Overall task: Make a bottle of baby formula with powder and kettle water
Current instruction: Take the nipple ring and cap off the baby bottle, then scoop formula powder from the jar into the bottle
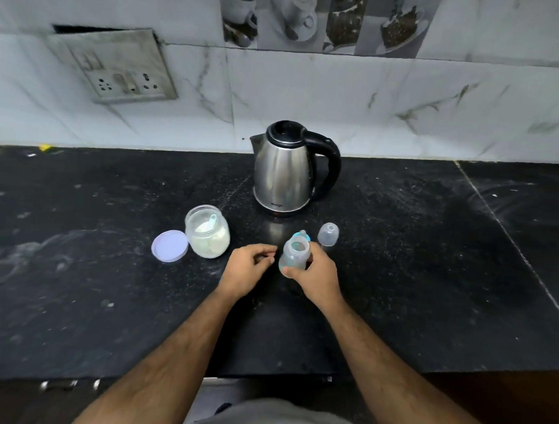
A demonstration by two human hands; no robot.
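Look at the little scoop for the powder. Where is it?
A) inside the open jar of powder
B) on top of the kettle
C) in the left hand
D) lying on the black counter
A: the small pale plastic scoop sits inside the open clear glass jar of white powder, its round lilac lid lying beside it.

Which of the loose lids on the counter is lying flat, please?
The round lilac jar lid left of the powder jar; the clear domed bottle cap stands upright.

Your right hand (pixel 314 271) covers the near side of the bottle (pixel 294 255), so you can't read its fill level. The blue teat ring (pixel 302 236) sits mostly hidden behind the bottle. The scoop (pixel 208 225) in the powder jar (pixel 207 233) is blurred.
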